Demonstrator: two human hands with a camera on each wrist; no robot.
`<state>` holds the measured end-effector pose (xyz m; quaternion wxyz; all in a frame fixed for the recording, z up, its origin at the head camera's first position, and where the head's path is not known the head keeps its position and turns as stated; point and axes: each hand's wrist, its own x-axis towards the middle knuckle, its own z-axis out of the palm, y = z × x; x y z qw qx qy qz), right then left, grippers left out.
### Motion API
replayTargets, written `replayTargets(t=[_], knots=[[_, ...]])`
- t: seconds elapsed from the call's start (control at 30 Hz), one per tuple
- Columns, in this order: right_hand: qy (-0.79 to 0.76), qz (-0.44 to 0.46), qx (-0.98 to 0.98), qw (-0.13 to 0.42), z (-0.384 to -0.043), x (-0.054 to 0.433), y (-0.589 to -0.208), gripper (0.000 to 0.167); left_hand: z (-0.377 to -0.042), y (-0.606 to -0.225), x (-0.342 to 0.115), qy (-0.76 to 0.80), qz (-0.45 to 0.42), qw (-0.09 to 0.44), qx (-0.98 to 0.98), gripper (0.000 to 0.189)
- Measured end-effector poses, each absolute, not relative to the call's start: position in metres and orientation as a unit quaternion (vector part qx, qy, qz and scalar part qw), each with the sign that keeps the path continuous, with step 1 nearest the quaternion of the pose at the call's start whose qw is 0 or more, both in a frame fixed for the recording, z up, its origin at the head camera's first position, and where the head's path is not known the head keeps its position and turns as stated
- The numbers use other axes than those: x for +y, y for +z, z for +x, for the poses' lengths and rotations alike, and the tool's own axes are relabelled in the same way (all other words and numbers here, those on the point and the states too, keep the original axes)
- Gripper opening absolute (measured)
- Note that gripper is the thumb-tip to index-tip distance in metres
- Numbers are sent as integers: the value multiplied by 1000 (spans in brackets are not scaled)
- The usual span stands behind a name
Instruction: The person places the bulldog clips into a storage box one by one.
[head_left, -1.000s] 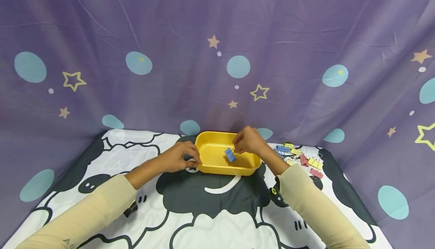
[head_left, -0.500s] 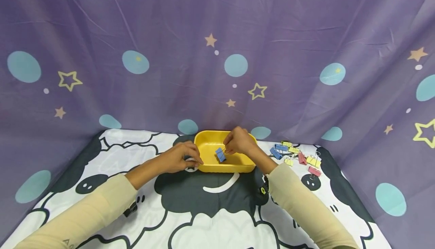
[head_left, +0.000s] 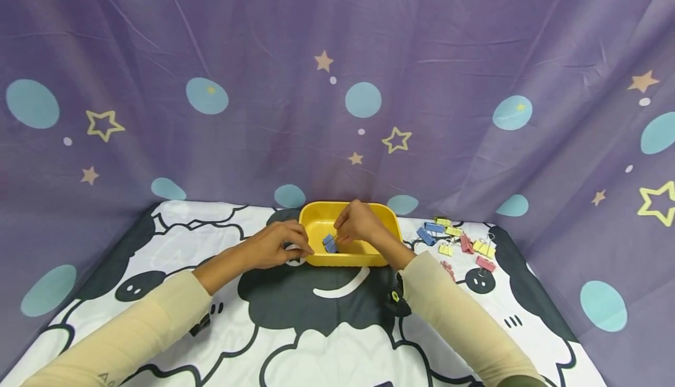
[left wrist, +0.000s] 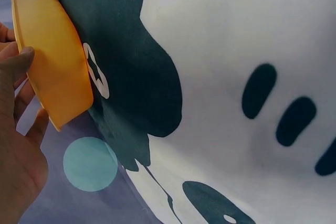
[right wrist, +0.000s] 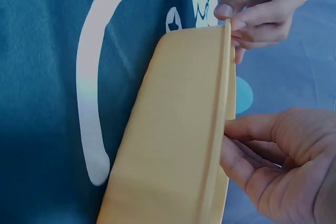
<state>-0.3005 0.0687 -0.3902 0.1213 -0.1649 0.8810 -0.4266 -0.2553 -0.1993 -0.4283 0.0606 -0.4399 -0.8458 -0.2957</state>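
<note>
A yellow plastic tray (head_left: 350,260) with raised walls stands at the far side of the cloth-covered table. My left hand (head_left: 278,245) pinches its rim at the left near corner, thumb on the outer wall in the left wrist view. Inside the tray, my right hand (head_left: 358,223) holds a blue binder clip (head_left: 330,244) by its wire handle, low over the floor of the tray near the left end. In the right wrist view the tray wall hides the clip, and the thumb and fingers of the right hand (right wrist: 286,156) reach behind the rim.
Right of the tray lies a loose group of binder clips: blue ones (head_left: 426,236), yellow ones (head_left: 483,248) and pink ones (head_left: 486,264). Another pink clip (head_left: 448,270) lies beside the right sleeve. A purple curtain (head_left: 295,141) hangs right behind the table.
My right hand has carried the blue binder clip leftward inside the tray. A pink clip by the right sleeve has come into view. My left hand stays on the rim.
</note>
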Motion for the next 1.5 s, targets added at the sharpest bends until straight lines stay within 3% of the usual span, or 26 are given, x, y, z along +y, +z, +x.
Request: replayTargets(t=[0.73,0.97,1.5], knots=[[-376,-153,908,107,-292,49,-398,5,-256,-434,-201,-311,-438,72,-841,20],[-427,-145,882,138,-290,76,-387,11,-256,-434,-201,-316,-428,62,-844,21],[-417,-132,894,95,-296,161,-355,22,-254,-430,-201,-308,-432,54,-846,20]])
